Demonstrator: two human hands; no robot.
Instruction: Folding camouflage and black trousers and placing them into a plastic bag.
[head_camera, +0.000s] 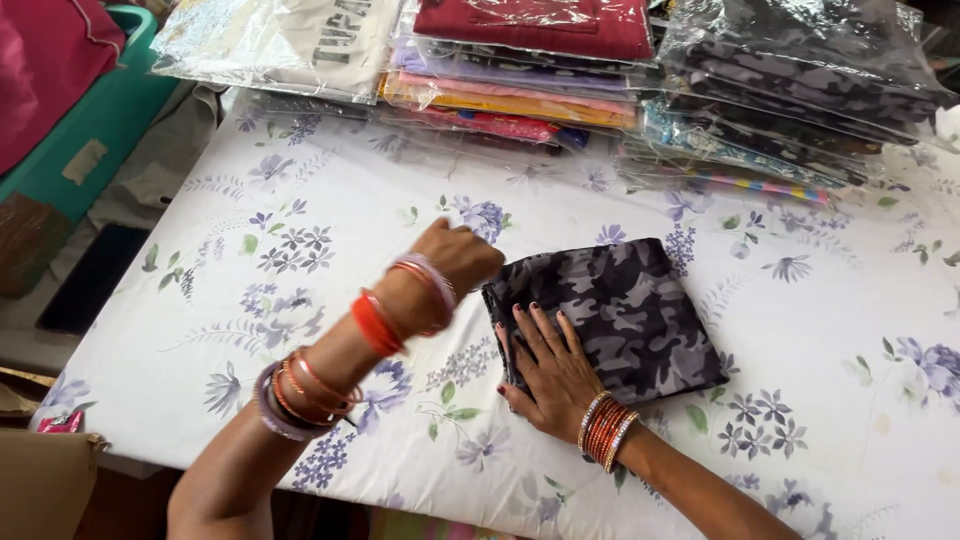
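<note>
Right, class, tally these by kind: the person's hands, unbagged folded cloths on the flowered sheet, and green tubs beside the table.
Hands: 2, the left hand and the right hand
Unbagged folded camouflage cloth: 1
Green tub: 1
Total: 4

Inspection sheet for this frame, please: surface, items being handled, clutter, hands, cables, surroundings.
Surface: white cloth with purple flower print covering the table.
Handled items: folded grey camouflage garment, lying flat near the middle.
Clutter: stacks of garments in clear plastic bags along the far edge, some camouflage, some bright-coloured.
Hands: left hand closed at the garment's left edge; right hand pressed flat, fingers spread, on its near left corner. Bangles on both wrists.
Cables: nothing seen.
Surroundings: teal bin with red fabric at left; cardboard box at lower left.
</note>
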